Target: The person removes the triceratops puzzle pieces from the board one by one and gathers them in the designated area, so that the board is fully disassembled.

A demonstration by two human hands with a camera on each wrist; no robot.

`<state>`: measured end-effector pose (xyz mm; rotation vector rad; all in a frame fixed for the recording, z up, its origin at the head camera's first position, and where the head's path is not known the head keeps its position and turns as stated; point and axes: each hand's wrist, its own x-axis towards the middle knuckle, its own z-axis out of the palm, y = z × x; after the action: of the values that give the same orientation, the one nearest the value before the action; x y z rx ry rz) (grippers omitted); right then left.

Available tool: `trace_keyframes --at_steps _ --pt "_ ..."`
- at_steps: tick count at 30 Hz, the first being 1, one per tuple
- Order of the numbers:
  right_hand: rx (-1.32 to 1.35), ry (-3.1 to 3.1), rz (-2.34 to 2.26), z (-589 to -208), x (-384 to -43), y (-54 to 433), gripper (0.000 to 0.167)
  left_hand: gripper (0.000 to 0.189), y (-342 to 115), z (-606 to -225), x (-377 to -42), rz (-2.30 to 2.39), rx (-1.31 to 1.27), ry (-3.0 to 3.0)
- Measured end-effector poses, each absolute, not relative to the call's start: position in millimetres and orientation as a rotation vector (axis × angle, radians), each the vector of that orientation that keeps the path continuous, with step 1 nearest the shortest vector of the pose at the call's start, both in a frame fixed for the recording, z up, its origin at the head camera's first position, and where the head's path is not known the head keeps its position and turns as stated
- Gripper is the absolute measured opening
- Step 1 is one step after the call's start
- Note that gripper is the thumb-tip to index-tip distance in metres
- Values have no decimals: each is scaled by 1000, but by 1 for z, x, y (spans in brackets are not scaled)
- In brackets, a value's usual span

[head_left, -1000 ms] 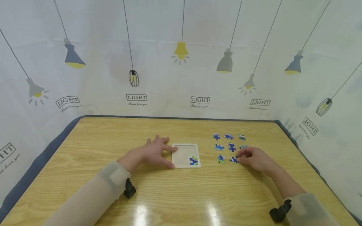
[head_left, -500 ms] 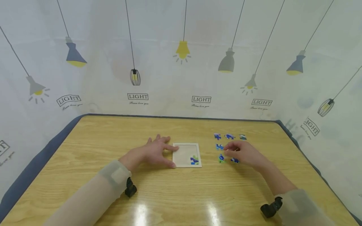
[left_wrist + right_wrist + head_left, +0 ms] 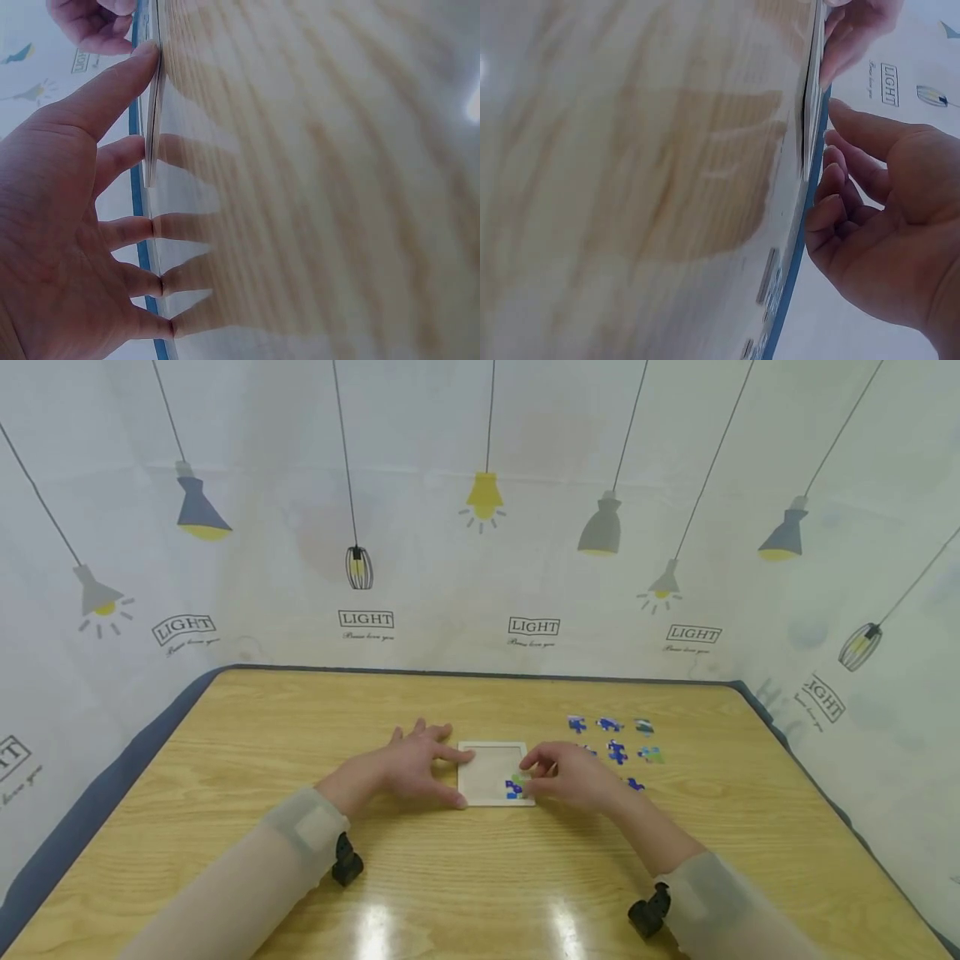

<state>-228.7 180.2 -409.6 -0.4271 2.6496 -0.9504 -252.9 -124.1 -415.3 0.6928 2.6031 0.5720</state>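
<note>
A square white puzzle frame (image 3: 491, 802) lies on the table, with joined blue and green puzzle pieces (image 3: 513, 788) in its near right corner. At its left side, my left hand (image 3: 414, 766) is spread; the thumb and index finger press on the rim while the other fingers touch the tabletop. My right hand (image 3: 577, 777) is at the frame's right rim, thumb and index fingertips close together beside the joined pieces. They pinch a small puzzle piece, mostly hidden by the fingers. Seen from the right wrist, that hand's remaining fingers (image 3: 829, 214) are curled near the frame's edge.
Several loose puzzle pieces (image 3: 617, 752) lie in rows right of the frame, partly covered by the right hand. The wooden table (image 3: 450, 877) ends at a dark blue border, and a lamp-patterned cloth (image 3: 420, 510) hangs behind it.
My right hand has moved left from the loose pieces to the frame's right rim, uncovering pieces at the right of the rows. The left hand has stayed on the frame.
</note>
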Motion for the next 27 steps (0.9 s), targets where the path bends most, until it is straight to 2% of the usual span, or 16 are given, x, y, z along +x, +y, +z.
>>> trace_keyframes --at_steps 22,27 --pt "-399 2611 -992 -411 -227 167 23 79 -123 -416 -252 581 689 2610" --pt "-429 2581 -1098 -407 -226 175 15 80 -124 -417 -253 585 702 2615"
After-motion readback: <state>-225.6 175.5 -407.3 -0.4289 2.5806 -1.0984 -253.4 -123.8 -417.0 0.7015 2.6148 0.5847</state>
